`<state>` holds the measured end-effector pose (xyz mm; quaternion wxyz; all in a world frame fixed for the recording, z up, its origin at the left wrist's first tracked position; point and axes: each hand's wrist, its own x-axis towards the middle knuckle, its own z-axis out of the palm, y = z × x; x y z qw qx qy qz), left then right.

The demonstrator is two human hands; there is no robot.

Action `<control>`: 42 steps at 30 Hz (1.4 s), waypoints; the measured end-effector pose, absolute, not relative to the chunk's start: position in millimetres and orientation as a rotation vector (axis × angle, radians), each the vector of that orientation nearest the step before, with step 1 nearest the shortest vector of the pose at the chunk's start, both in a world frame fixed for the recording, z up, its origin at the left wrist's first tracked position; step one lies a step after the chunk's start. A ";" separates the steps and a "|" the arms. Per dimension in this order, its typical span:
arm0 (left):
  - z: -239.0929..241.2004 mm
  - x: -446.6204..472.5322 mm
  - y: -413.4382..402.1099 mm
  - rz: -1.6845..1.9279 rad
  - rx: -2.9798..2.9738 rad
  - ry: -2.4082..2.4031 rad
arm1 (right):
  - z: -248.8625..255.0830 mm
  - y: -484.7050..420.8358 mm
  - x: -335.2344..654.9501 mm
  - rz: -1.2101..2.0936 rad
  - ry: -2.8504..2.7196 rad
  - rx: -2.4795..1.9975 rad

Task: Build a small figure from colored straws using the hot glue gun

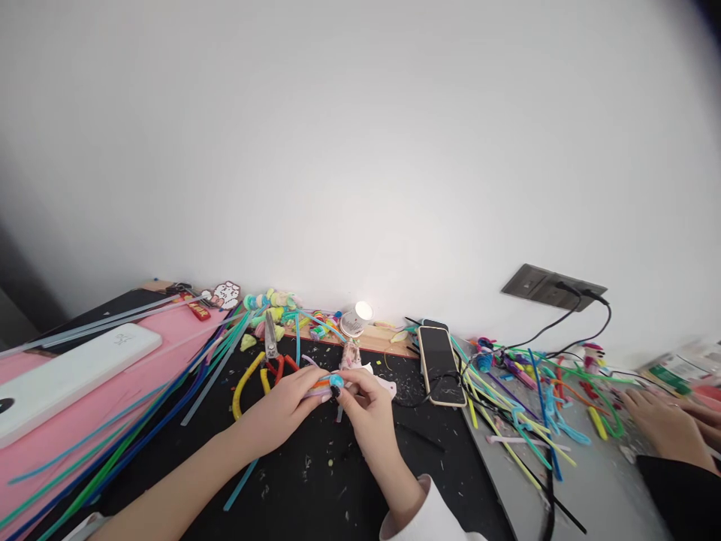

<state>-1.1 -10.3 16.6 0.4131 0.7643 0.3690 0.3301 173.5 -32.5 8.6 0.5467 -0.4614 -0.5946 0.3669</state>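
Note:
Both hands meet above the black mat [315, 488], pinching a small piece of pipe cleaner work [336, 381] with light blue, orange and lilac parts. My left hand [285, 406] grips its lilac and orange end, fingers closed. My right hand [369, 406] pinches the light blue part; a dark thumbnail shows. The fingers partly hide the piece. Just left of my left hand lie scissors [271, 338] with yellow and orange-red handles. Behind the hands stands a small lit lamp [354, 319], and a white and pink object [386, 385] shows past my right hand.
A phone [442, 364] and cables lie right of the hands. Loose pipe cleaners [535, 421] cover the grey board. Another person's hands [668, 424] are at the far right. On the left, a long white device [84, 376] rests on a pink surface. A wall socket [555, 287] holds plugs.

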 end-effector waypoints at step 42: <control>15.0 -1.8 -9.7 0.715 2.083 1.005 | 8.5 -30.8 174.5 0.979 -1.320 -1.111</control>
